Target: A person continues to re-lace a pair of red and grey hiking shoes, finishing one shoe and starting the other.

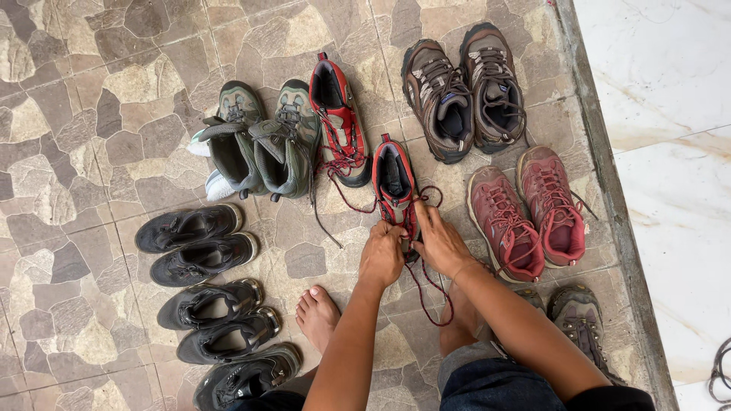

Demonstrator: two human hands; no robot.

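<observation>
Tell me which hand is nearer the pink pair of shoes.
Right. The right hand sits at the red shoe's laces, just left of the pink pair of shoes; the left hand lies further left, beyond the right one.

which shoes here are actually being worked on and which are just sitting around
In hand:
- left hand and right hand, both at the laces of the near red shoe
- its mate, the far red shoe, laces loose

Lying about:
- green boots
- brown shoes
- pink shoes
- black shoes
- grey shoes
</observation>
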